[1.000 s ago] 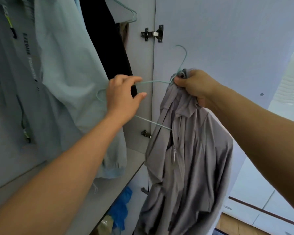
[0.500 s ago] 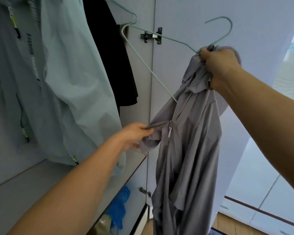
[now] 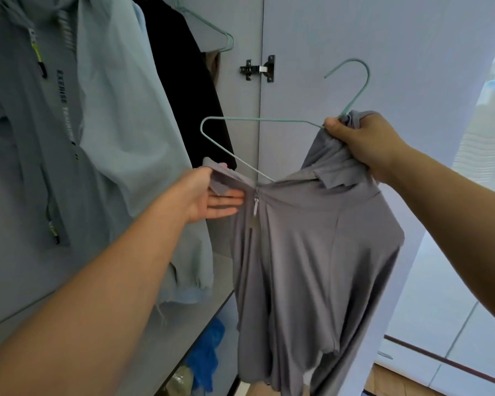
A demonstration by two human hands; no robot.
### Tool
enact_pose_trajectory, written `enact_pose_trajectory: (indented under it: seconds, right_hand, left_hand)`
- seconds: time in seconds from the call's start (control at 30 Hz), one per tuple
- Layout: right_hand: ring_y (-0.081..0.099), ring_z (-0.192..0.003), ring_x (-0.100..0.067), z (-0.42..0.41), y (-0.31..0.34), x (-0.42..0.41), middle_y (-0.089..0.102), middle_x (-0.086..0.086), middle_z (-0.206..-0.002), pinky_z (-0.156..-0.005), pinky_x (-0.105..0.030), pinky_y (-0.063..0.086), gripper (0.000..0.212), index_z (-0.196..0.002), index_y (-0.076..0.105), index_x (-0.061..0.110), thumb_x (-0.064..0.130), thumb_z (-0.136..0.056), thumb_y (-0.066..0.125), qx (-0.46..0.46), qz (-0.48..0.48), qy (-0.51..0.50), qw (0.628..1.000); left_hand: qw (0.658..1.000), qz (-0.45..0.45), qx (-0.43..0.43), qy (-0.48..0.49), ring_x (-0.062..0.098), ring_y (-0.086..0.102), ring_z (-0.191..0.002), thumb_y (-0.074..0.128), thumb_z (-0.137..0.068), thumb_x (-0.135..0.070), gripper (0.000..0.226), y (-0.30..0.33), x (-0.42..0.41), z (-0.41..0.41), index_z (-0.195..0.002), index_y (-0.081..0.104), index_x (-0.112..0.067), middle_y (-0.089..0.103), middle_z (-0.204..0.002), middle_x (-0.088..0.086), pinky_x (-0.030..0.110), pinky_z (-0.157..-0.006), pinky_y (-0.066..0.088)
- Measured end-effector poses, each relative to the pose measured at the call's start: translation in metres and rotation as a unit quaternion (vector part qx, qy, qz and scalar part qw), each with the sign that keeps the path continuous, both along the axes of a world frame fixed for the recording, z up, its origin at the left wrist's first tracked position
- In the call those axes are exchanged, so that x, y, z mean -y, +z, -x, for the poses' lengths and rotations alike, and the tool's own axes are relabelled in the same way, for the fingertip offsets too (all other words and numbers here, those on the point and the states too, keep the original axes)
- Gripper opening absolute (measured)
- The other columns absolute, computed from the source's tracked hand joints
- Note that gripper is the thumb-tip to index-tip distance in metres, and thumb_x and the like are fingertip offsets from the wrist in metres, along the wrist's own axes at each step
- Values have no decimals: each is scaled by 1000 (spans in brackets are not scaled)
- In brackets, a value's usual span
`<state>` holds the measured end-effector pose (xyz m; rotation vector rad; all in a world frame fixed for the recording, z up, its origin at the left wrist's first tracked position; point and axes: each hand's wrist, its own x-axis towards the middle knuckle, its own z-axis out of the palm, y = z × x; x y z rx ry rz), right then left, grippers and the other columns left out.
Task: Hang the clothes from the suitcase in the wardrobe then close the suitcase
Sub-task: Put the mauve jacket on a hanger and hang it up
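Grey zip-up jacket point(image 3: 312, 252) held up in front of the open wardrobe door point(image 3: 383, 52), half on a mint-green wire hanger point(image 3: 240, 119). Fabric thin, smooth, draping in soft folds; zip closed near the top with a silver pull hanging below the collar.

Right hand point(image 3: 363, 141): grip closed around the bunched collar and the hanger neck together, hook pointing up. Left hand point(image 3: 209, 195): thumb pinching the jacket's left shoulder edge, fingers straight beneath it. Hanger's left arm is bare, outside the cloth.

Left, inside the wardrobe: grey hoodie point(image 3: 26, 138), pale blue garment point(image 3: 126, 124), black garment point(image 3: 183, 81), all hanging.
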<state>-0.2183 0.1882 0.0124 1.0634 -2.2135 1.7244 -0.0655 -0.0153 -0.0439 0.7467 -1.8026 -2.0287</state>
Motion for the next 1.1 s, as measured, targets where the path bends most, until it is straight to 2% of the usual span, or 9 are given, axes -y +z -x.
enact_pose_trajectory:
  seconds: [0.1,0.23,0.3,0.4,0.53,0.67,0.73,1.03,1.1]
  right_hand:
    - [57,-70,-15,1,-3,-3,62,-4,-76,-70,-30,48,32,-84,67,7,38,-91,60,-18,-43,3,999]
    - [61,-79,-18,-3,0,2,65,-6,-82,-82,-39,52,30,-81,67,11,39,-89,62,7,-13,27,1000]
    - [61,-82,-19,-6,2,6,65,-8,-88,-83,-39,53,33,-88,68,6,38,-90,62,12,16,29,999]
    - [61,-82,-15,-9,4,12,65,-3,-85,-80,-31,53,26,-81,66,14,37,-91,60,17,36,47,998]
    - [63,-81,-13,-10,5,17,66,-1,-85,-79,-28,53,25,-80,66,16,38,-91,59,26,30,82,996]
    - [62,-81,-15,-13,6,23,65,-4,-85,-82,-32,53,27,-81,65,13,38,-91,60,23,29,95,995]
    - [61,-77,-13,-18,7,27,64,-1,-80,-78,-28,53,26,-77,65,16,37,-92,59,21,42,95,994]
    - [62,-60,-2,-26,5,38,64,4,-68,-61,-17,52,29,-70,63,17,36,-92,59,-2,31,130,991]
    - [61,-58,-2,-22,3,34,64,2,-69,-60,-17,53,31,-71,64,13,37,-90,60,-10,12,132,991]
  left_hand:
    - [994,-85,-62,17,27,64,-104,35,-98,-32,38,-4,11,-2,-116,63,-12,68,-108,16,43,-79,53]
    - [994,-56,-84,47,17,63,-92,40,-98,-43,36,-6,9,0,-105,61,-15,68,-93,6,32,-73,52]
    - [997,-11,-73,31,14,60,-83,49,-95,-11,15,-5,5,-1,-90,63,-14,64,-85,4,25,-69,53]
    - [981,-125,-131,71,22,59,-79,22,-78,21,43,-3,2,-4,-82,57,-3,60,-84,12,33,-69,55]
    - [942,-275,-166,91,25,62,-67,48,-84,-23,23,2,8,-16,-89,59,-3,62,-81,14,25,-51,53]
    - [998,2,53,43,9,41,-50,72,-73,-52,39,-6,5,-18,-64,53,-19,50,-57,-2,18,-49,31]
    - [975,165,149,-6,9,35,-51,79,-68,-45,39,-14,-2,-16,-61,52,-18,47,-48,-4,21,-53,28]
    - [705,610,359,-47,28,64,-79,57,-88,-23,24,-30,-10,-5,-84,67,-2,68,-87,16,28,-58,46]
    - [827,490,276,10,27,64,-70,50,-89,-4,16,-27,-5,-9,-78,61,-2,67,-80,17,26,-48,49]
